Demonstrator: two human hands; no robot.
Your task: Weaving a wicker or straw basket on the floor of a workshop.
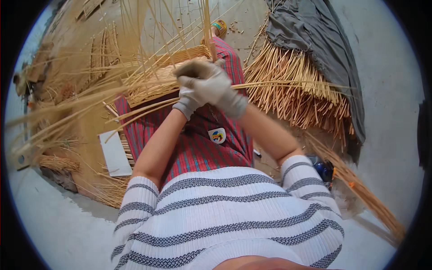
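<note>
A woven tan basket (159,60), with long upright strands, rests across my red striped trousers (231,67). My right hand (208,85), in a white glove with dark fingertips, is curled at the basket's near right side, over my left hand. What its fingers hold is hidden and slightly blurred. My gloved left hand (189,101) is underneath, among long pale reeds (265,85) that stretch sideways past both wrists; its fingers are mostly covered by the right one.
A large reed bundle (292,90) lies under grey cloth (306,22) at right. A white board (114,153) and loose canes lie left. A long bundle (369,202) slants at lower right, near a dark blue object (321,168).
</note>
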